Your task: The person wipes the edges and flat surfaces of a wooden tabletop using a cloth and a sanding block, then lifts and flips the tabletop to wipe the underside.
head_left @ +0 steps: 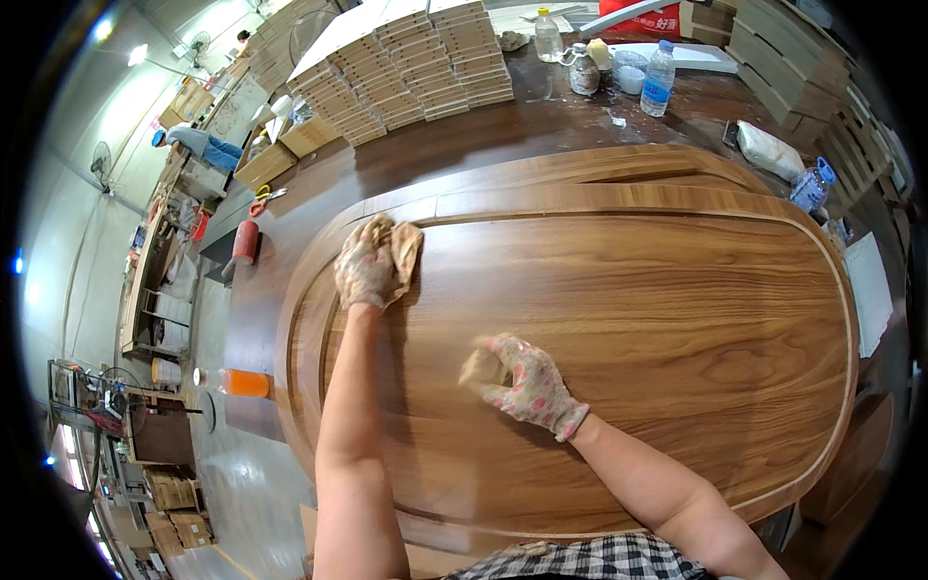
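Note:
A large wooden door panel (657, 319) with a grooved border lies flat in front of me. My left hand (363, 266), in a patterned work glove, presses a tan cloth (404, 249) onto the panel near its upper left groove. My right hand (527, 387), gloved the same way, grips a small tan sanding block (478, 367) against the middle of the panel. Both forearms reach in from the lower edge.
Stacks of wooden boards (406, 68) stand behind the panel on a dark workbench (290, 242). Plastic bottles (658, 79), a jar, a red cylinder (246, 242) and an orange bottle (244, 384) lie around. Another person (193, 143) bends over far left.

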